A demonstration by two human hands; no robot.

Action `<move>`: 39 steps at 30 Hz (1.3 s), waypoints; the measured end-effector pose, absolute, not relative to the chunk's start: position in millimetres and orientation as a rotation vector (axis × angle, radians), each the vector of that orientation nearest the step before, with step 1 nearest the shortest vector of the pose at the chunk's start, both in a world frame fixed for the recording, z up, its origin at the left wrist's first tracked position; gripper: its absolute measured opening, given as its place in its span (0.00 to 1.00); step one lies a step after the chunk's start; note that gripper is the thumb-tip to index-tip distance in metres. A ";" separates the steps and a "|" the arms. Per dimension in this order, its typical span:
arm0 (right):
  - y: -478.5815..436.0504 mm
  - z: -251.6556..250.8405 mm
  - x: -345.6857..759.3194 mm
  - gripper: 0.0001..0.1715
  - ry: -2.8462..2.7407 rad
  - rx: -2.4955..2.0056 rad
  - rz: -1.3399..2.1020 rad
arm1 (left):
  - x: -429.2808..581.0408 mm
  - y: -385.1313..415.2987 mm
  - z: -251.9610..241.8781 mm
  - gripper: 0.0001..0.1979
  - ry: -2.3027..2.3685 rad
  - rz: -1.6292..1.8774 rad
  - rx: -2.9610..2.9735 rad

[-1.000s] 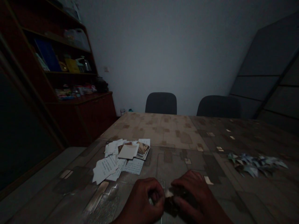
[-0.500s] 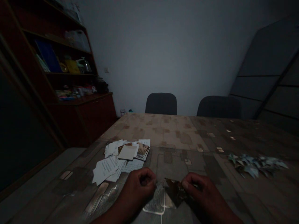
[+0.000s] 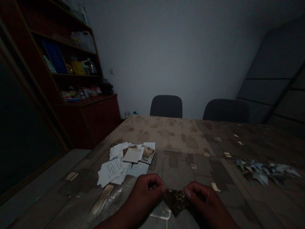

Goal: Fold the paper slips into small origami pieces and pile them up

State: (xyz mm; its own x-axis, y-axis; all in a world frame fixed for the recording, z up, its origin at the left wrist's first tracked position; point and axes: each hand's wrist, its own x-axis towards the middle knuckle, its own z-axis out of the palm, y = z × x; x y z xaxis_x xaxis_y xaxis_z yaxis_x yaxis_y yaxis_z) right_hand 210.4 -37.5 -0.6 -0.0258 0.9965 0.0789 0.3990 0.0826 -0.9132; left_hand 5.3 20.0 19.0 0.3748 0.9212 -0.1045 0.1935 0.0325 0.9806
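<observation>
A small dark brown patterned piece of folded paper (image 3: 175,201) is stretched between my two hands, just above the near part of the table, with a point facing down towards me. My left hand (image 3: 151,192) pinches its left corner between thumb and forefinger. At the opposite corner, my right hand (image 3: 199,194) grips it the same way. Beyond my left hand lies a loose pile of square paper sheets (image 3: 111,171), some with printed text and some with pictures. Far to the right sits a cluster of folded paper shapes (image 3: 264,171).
The table (image 3: 164,127) has a patterned cover with brown and grey blocks. Two dark chairs (image 3: 166,106) stand at its far side, before a pale wall. On the left is a reddish-brown cabinet (image 3: 100,111) with filled shelves.
My left hand has moved right and taken hold of the paper's left corner, which was free before. The view has shifted slightly to the left.
</observation>
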 end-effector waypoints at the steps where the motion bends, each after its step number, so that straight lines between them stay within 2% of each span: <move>1: -37.5 1.2 212.5 0.22 -1.594 -1.460 0.851 | 4.4 22.1 19.7 0.10 1.066 0.784 1.411; 6: -39.2 13.5 221.1 0.10 -1.859 -1.385 0.424 | -2.1 32.2 12.2 0.10 0.951 0.767 1.159; 9: -40.0 15.6 220.0 0.17 -2.066 -1.175 0.298 | -4.3 35.4 4.3 0.08 0.920 0.749 1.119; 18: -38.9 11.5 211.4 0.09 -2.180 -1.046 0.366 | 0.3 31.8 2.9 0.09 0.927 0.688 1.154; 24: -44.1 0.1 214.1 0.10 -2.037 -1.285 0.340 | 2.9 27.5 4.3 0.14 0.938 0.640 1.269; 29: -46.1 -14.0 213.3 0.21 -1.955 -1.416 0.237 | -2.4 17.3 9.6 0.08 0.963 0.888 1.877; 35: -47.5 -20.9 209.1 0.28 -1.990 -1.449 0.136 | -2.4 7.1 6.2 0.20 0.693 0.981 2.599; 37: -48.3 -25.0 208.3 0.28 -2.011 -1.441 0.136 | 0.9 5.7 2.7 0.21 0.673 0.958 2.740; 39: -48.8 -27.9 207.1 0.28 -2.024 -1.442 0.148 | 4.2 5.1 -0.6 0.17 0.629 0.951 2.832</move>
